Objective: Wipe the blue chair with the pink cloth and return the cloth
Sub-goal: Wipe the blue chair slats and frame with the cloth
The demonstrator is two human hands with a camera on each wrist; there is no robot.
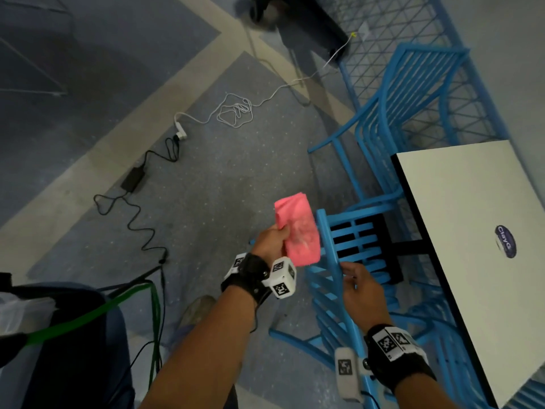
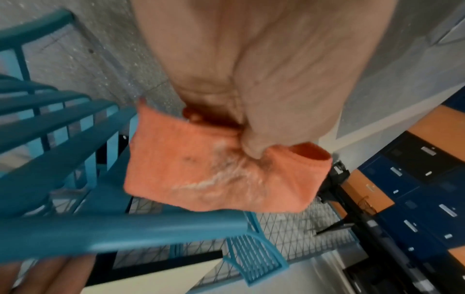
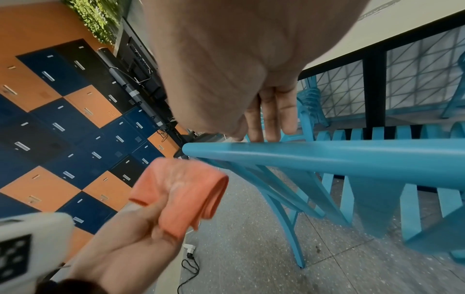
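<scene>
At centre of the head view: left hand (image 1: 269,242), fingers and thumb pinched on one end of the pink cloth (image 1: 298,230). Cloth folded, soiled with pale streaks on its face, held up just beside the top rail of the blue chair (image 1: 331,252); whether it touches the rail cannot be told. Right hand (image 1: 364,290): fingers straight and together, laid over the chair's top rail, thumb on the near side; it holds nothing else. Both wrists carry black straps with white marker blocks.

Blue chair: slatted back and seat, standing at the near edge of a white table (image 1: 460,231) with a black rim. Table bears a round dark sticker (image 1: 505,242). A second blue chair (image 1: 407,93) stands beyond the table, before a blue mesh panel (image 1: 383,31).

Floor: white cable (image 1: 236,112) in a loose coil, black power adapter (image 1: 132,178) with black lead. Right wrist view: wall of orange and navy lockers (image 3: 62,129).
</scene>
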